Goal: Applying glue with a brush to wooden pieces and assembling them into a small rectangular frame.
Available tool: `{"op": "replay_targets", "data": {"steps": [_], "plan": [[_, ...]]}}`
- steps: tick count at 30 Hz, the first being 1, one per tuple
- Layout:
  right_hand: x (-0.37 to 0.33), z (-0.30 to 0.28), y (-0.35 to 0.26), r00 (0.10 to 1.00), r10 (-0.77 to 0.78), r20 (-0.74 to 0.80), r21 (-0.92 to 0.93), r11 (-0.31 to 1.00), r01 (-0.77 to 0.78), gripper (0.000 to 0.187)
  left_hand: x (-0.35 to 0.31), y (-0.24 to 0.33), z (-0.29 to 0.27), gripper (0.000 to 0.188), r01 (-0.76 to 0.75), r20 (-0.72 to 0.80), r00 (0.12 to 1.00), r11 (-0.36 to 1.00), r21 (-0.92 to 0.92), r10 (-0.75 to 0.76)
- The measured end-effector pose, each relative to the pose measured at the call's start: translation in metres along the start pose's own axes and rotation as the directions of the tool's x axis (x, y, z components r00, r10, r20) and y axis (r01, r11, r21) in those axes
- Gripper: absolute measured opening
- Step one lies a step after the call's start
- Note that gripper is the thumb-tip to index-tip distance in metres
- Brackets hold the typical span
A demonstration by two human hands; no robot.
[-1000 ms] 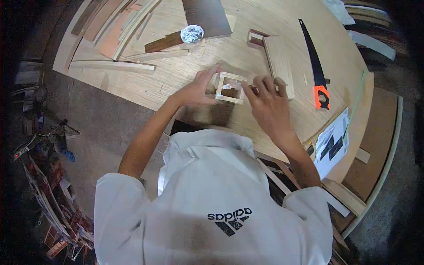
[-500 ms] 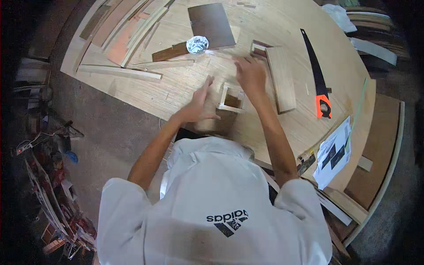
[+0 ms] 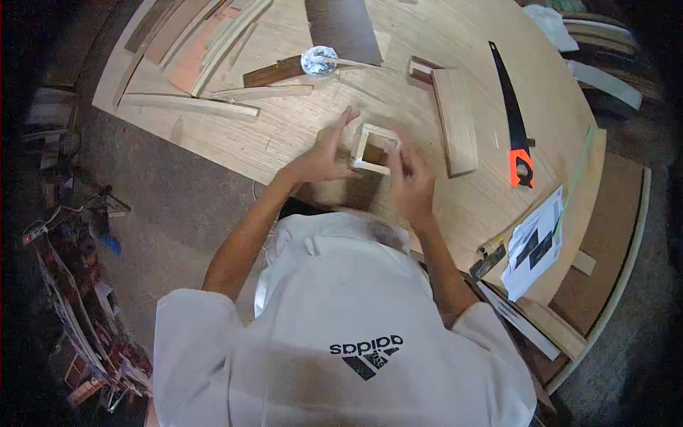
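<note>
A small square open-topped wooden box [image 3: 380, 132], with pale rims and a darker inside, stands on the table between my hands. My left hand [image 3: 320, 156] is by its left side, fingers stretched out and thumb apart, holding nothing. At the box's right wall is my right hand [image 3: 414, 181], thumb and fingers closed on the edge and slightly blurred. Beyond them sits a round foil-like silvery dish [image 3: 319, 61], with a thin stick [image 3: 359, 65] lying out from it to the right. A dark brown strip [image 3: 274, 72] lies left of the dish.
Right of my hands lies a pale board [image 3: 455, 121] beside a small brown wooden piece [image 3: 421, 70]. Farther right are a handsaw [image 3: 511, 107] with an orange handle and a printed sheet [image 3: 535, 245]. A dark panel [image 3: 345, 28] and several wood strips [image 3: 228, 43] lie at the back.
My right hand has come down from beyond the box to its right wall and closed there. The thin stick now shows at the dish. My left hand stays beside the box.
</note>
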State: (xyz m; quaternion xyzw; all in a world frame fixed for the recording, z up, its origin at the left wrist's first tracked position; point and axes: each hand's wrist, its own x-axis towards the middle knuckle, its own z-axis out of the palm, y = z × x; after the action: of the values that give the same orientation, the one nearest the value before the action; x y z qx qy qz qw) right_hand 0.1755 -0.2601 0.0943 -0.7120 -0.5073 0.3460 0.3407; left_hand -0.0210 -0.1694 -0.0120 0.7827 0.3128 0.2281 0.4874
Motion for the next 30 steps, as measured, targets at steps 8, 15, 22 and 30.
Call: {"op": "replay_targets", "data": {"steps": [8,15,22,30], "plan": [[-0.055,0.022,0.046,0.916,0.133,0.378,0.016,0.989,-0.15,0.089,0.016,0.005,-0.007,0.129,-0.055,0.088,0.995,0.998,0.011,0.054],[-0.056,0.036,0.044,0.904,0.045,0.426,0.066,0.995,-0.081,0.092,0.009,0.0,-0.005,0.124,0.034,0.126,0.992,0.999,0.001,-0.034],[-0.05,0.046,0.052,0.905,0.06,0.42,-0.012,0.998,-0.061,0.093,0.01,0.014,-0.008,0.125,0.146,0.147,0.979,0.989,-0.012,-0.143],[-0.046,0.049,0.055,0.914,0.035,0.403,0.037,0.998,-0.054,0.088,0.013,0.014,-0.008,0.128,0.12,0.155,0.981,0.993,0.008,-0.119]]}}
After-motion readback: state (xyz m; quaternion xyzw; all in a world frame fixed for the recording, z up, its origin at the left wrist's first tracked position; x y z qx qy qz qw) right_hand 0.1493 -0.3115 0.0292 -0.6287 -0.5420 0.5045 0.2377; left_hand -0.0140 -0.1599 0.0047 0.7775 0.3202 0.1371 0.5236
